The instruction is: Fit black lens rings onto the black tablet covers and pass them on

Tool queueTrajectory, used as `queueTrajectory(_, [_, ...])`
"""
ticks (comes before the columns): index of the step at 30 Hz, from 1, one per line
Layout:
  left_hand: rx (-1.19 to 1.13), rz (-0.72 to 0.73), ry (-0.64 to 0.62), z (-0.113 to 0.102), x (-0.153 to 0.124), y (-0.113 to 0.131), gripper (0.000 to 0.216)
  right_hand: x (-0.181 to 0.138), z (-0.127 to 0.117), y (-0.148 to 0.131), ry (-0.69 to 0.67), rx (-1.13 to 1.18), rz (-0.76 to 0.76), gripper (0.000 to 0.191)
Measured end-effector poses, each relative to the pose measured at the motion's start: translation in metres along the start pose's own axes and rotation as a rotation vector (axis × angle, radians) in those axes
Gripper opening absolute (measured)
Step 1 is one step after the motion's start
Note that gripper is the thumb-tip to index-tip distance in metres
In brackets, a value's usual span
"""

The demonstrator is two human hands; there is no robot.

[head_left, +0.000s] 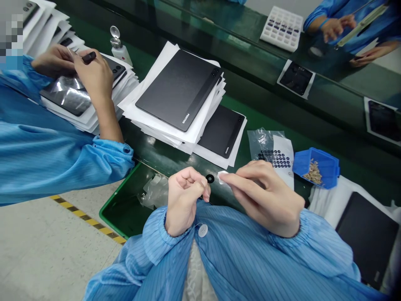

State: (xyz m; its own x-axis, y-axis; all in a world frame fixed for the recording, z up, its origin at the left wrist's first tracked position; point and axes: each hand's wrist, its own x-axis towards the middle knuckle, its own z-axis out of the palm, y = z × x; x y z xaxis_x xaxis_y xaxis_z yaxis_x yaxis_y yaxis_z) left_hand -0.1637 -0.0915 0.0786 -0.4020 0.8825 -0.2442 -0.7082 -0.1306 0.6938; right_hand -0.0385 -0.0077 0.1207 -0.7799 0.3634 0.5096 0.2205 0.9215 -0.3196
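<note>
My left hand (187, 198) is closed in a pinch, with a small black ring (209, 179) at its fingertips. It looks like a flat adhesive ring. Close beside it, my right hand (266, 194) pinches a small white piece of paper (222, 177) between thumb and finger. A narrow gap separates the ring from the paper. Just beyond my right hand lies a white sheet (285, 146) bearing rows of similar black rings, partly under clear plastic film (259, 140).
Ahead is a stack of dark tablets (178, 90) with white sheets. A blue tray (332, 167) holds small brownish parts. A green bin (109, 209) sits below at left. Co-workers' hands (94, 75) work at left and across the bench. Another tablet (368, 234) lies at right.
</note>
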Motion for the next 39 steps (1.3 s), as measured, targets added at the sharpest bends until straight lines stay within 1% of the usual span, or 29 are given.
queueTrajectory(10, [-0.003, 0.013, -0.002, -0.0003, -0.0014, -0.0003, 0.017, 0.0001, 0.0007, -0.0014, -0.001, 0.01, 0.014, 0.017])
queueTrajectory(31, [-0.026, 0.009, 0.002, -0.0008, -0.0002, 0.0012, 0.016, 0.0045, 0.0024, -0.0045, 0.013, 0.009, -0.008, 0.016])
queueTrajectory(39, [-0.021, 0.005, 0.001, -0.0023, 0.0, -0.0007, 0.015, 0.0054, 0.0047, -0.0057, -0.033, 0.025, -0.053, 0.018])
